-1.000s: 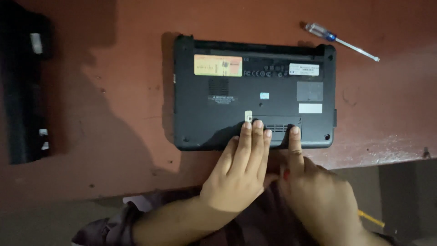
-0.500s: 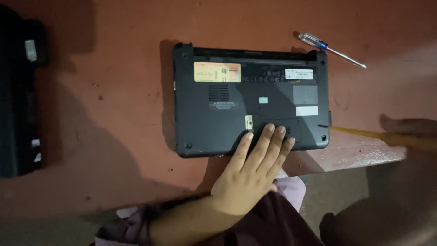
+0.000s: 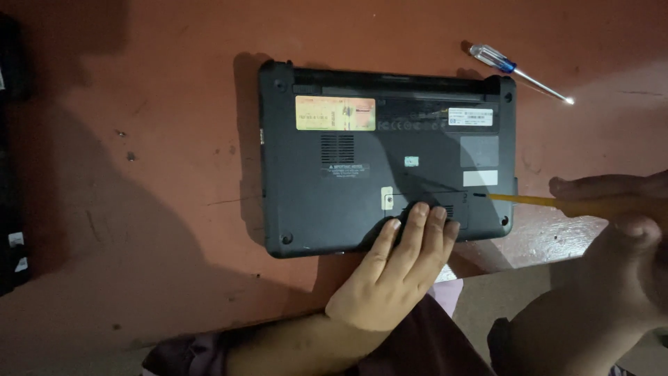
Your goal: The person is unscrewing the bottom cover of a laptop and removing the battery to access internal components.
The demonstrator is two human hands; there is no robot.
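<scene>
On the red table (image 3: 139, 230): a small black laptop (image 3: 320, 188) is lying upside down, bottom side facing up.
Laptop's long side: it is running from 9 o'clock to 3 o'clock, with its near edge close to the table's edge.
Left hand (image 3: 390, 278): it is lying flat at the laptop's 6 o'clock edge, fingers (image 3: 416, 223) stretched out and pressing on a small cover panel (image 3: 459, 209). It is not gripping anything, only holding the laptop down.
Right hand (image 3: 626, 223): it is coming in from 3 o'clock, curled tight around a yellow tool (image 3: 529, 201).
Yellow tool: it is lying almost flat, pointing toward 9 o'clock. Its tip is touching a spot at the laptop's right side, just beside the left hand's fingers.
Nearer hand: the left one is already on the laptop; the right one is reaching it only through the tool.
Blue screwdriver (image 3: 515, 69): it is resting on the table at 1 o'clock from the laptop, well apart from both hands.
Dark thing (image 3: 10, 209): it is sitting at the far 9 o'clock edge, too dim to tell what it is.
</scene>
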